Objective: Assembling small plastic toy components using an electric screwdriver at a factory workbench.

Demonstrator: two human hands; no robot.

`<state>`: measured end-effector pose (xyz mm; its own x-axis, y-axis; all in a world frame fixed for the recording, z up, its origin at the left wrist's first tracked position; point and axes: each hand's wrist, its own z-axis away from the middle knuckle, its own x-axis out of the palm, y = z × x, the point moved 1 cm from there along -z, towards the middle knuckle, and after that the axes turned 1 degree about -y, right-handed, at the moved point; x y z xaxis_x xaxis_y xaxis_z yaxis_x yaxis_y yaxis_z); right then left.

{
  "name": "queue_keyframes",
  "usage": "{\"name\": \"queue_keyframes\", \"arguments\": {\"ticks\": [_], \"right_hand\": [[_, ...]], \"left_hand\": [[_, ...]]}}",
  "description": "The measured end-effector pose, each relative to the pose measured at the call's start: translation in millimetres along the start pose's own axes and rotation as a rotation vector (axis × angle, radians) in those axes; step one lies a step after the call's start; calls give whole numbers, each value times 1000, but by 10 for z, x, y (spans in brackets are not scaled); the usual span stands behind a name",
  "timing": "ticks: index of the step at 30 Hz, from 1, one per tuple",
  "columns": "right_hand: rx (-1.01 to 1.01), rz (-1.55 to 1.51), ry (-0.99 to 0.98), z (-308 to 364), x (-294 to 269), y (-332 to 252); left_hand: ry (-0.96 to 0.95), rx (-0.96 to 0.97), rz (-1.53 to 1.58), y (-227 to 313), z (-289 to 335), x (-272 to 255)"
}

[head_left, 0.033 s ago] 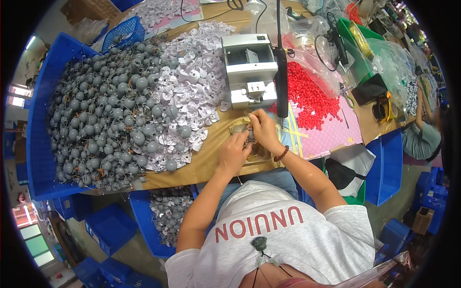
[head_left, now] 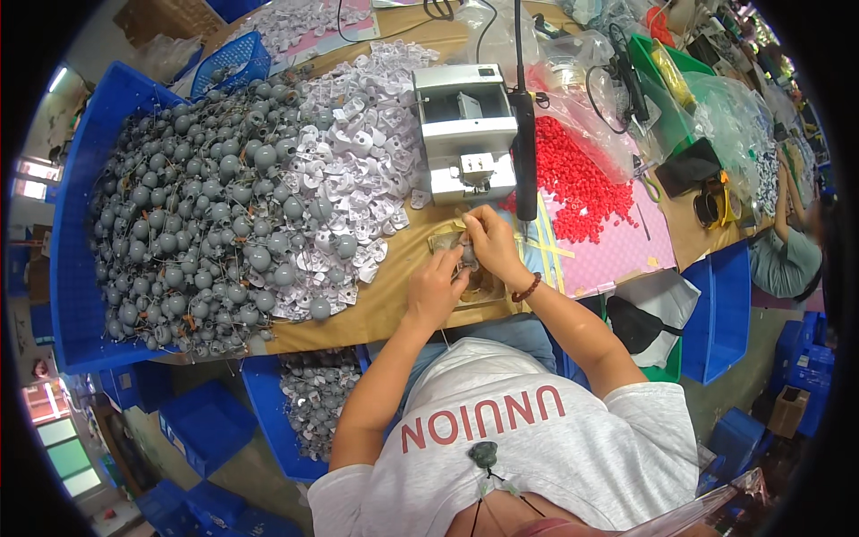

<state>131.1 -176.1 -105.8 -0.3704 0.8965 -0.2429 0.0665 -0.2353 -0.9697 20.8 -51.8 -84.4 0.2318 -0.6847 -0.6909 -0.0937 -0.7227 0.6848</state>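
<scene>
My left hand (head_left: 436, 285) is closed with its fingertips against a small grey part (head_left: 467, 256), much of which the fingers hide. Just right of it, my right hand (head_left: 491, 242) is bent over the same spot, thumb and forefinger pinched together at the far side. What that pinch holds is too small and covered to make out. Under both hands lies a brownish work plate (head_left: 484, 286) on the brown table covering. A dark electric screwdriver (head_left: 524, 170) hangs upright beyond my right hand, its tip close to the wrist.
A grey-white machine (head_left: 467, 134) stands beyond my hands. Left are heaps of grey ball-shaped parts (head_left: 228, 166) in a blue crate (head_left: 76, 224) and white plastic pieces (head_left: 358, 152). Red pieces (head_left: 573, 183) lie right, on a pink mat (head_left: 626, 259). Another person (head_left: 787, 255) sits far right.
</scene>
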Motion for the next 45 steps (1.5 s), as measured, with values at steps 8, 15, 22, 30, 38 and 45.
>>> {"name": "queue_keyframes", "arguments": {"ticks": [8, 15, 22, 30, 38, 45], "right_hand": [[-110, 28, -570, 487, -354, -145], [63, -10, -461, 420, -760, 45], [-293, 656, -102, 15, -1249, -83], [-323, 1106, -43, -360, -1720, 327], [-469, 779, 56, -335, -1527, -19], [-701, 366, -311, 124, -601, -341]], "left_hand": [[-409, -100, -243, -217, 906, -906], [-656, -239, -426, -319, 1015, -1608], [30, 184, -692, -589, -436, -950], [-39, 256, -577, -653, -832, -936], [-296, 128, -93, 64, -219, -337], [-176, -73, -132, 119, -152, -73]]}}
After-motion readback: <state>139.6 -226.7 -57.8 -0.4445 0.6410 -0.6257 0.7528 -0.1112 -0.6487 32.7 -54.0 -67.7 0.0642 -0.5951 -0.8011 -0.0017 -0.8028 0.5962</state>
